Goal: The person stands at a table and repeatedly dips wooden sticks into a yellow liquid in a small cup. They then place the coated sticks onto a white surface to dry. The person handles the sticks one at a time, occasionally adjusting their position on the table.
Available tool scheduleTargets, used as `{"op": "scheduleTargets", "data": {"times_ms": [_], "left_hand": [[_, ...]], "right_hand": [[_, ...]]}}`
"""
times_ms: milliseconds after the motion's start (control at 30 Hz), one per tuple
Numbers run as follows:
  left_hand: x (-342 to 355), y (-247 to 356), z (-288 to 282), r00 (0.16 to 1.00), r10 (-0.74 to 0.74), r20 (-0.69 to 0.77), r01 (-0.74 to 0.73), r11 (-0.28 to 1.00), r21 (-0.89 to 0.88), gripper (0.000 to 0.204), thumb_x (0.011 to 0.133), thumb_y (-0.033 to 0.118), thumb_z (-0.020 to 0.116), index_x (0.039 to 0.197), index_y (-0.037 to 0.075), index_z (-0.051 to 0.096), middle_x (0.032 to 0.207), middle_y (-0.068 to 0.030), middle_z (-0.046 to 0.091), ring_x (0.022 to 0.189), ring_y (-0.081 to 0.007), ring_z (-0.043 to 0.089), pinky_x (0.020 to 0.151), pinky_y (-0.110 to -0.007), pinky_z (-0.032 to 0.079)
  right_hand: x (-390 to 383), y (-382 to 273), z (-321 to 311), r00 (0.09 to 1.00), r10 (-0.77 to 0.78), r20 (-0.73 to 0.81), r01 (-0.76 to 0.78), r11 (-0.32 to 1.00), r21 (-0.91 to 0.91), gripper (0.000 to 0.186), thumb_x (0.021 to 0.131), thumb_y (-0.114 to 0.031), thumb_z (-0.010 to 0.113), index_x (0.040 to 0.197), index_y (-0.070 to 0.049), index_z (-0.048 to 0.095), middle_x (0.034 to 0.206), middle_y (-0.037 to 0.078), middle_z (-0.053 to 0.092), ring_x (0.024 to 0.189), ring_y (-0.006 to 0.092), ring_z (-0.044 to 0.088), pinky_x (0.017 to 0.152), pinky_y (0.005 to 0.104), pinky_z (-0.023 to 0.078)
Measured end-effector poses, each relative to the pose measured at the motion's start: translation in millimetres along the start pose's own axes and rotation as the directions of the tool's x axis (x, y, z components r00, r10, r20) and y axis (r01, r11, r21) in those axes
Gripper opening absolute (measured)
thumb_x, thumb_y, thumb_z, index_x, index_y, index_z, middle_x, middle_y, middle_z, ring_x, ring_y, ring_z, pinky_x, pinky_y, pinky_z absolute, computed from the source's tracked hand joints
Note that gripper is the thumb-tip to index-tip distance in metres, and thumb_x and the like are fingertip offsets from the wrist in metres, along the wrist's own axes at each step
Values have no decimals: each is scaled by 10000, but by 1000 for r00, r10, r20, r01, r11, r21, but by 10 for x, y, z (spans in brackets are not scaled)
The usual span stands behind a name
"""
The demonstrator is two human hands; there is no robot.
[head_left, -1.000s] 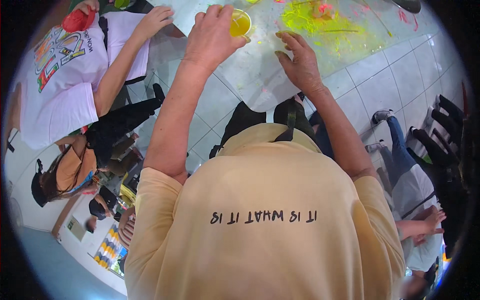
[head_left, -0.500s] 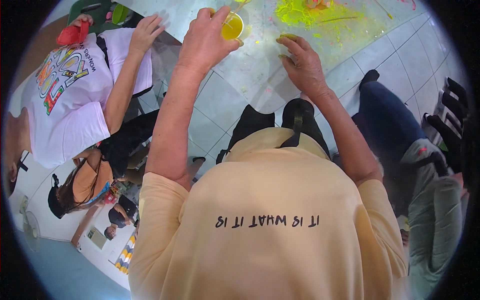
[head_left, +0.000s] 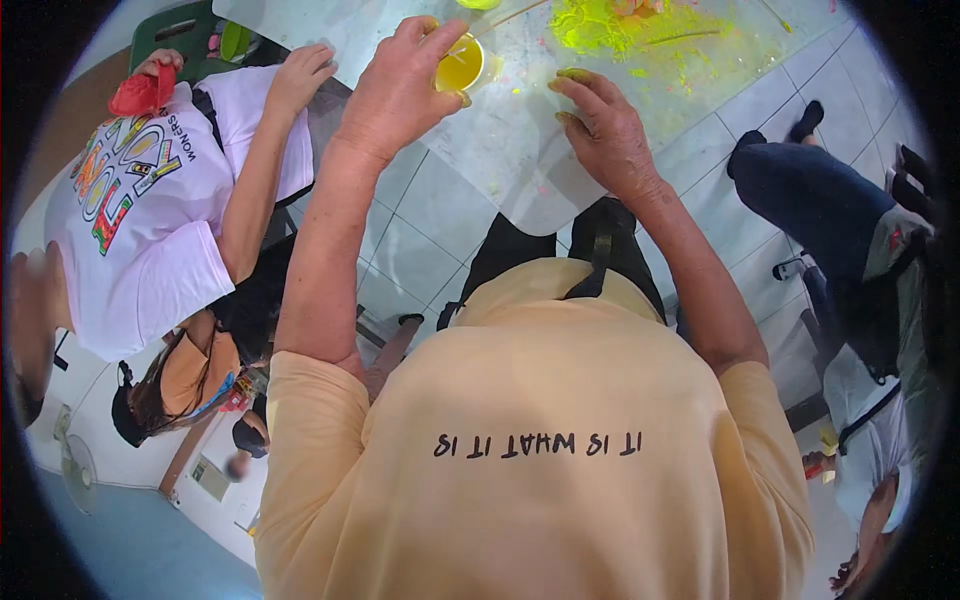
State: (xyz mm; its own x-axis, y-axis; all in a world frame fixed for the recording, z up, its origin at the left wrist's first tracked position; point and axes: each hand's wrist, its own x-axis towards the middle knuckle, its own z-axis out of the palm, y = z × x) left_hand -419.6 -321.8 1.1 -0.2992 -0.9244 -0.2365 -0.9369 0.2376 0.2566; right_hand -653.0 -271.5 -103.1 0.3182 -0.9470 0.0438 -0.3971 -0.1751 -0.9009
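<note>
So the left hand (head_left: 390,95) is wrapped around the left side of a small white cup (head_left: 483,72) with yellow liquid (head_left: 457,70) in it. Thumb's on the near side, fingers are on the far side, and they look clamped on the cup. There's something thin and pale poking into the liquid, too blurry for me to say what. The cup's over the table (head_left: 500,140), a bit in from its left edge.

Right hand (head_left: 610,135) is above the table by the right edge, fingers bent, thumb and forefinger apart with a visible gap. Nothing in it that I can see, but the fingertips are stained yellow-green.

Further from the near corner there's a big messy yellow-green patch (head_left: 590,28) with a pinkish-orange lump (head_left: 637,7) at its far side. One thin stick (head_left: 685,37) lies across the patch, another (head_left: 775,15) is off to its right.

Over on the left, someone in a white T-shirt (head_left: 160,270) has one hand (head_left: 300,75) at the table's left edge and a red thing (head_left: 140,95) in the other.
</note>
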Motion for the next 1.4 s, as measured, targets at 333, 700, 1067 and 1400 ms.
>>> {"op": "scheduleTargets", "data": {"times_ms": [333,700,1067,1400], "left_hand": [[11,-128,-54,988,129,82,-128,992,-11,757,653,49,726,1362,182,494,1337,-131,466,1170,-325,520,993,-375,457],[94,-156,-136,953,257,160,-260,966,-3,829,644,62,757,1398,225,452,1415,-94,423,1249,-330,449,1032,-394,433],[218,164,-197,989,-21,149,-16,970,242,798,678,357,809,1349,87,472,1313,-117,515,1160,-334,520,976,-414,459],[272,73,-174,972,159,171,-188,967,171,745,683,188,802,1351,104,483,1339,-96,502,1170,-320,508,1003,-396,447]], "right_hand": [[6,-29,81,999,-35,-8,34,998,-51,409,773,4,646,1167,-94,596,1185,137,571,1105,335,549,912,405,494],[27,-29,91,998,-51,-46,49,998,-42,391,771,11,648,1150,-75,604,1166,143,576,1075,339,558,903,406,496],[91,-20,21,1000,-20,-23,19,998,-55,383,775,2,654,1147,-74,606,1144,143,576,1068,341,559,897,413,497],[105,34,-13,996,-82,-26,80,996,-47,385,767,17,661,1136,-74,604,1155,140,572,1088,337,553,905,409,500]]}}
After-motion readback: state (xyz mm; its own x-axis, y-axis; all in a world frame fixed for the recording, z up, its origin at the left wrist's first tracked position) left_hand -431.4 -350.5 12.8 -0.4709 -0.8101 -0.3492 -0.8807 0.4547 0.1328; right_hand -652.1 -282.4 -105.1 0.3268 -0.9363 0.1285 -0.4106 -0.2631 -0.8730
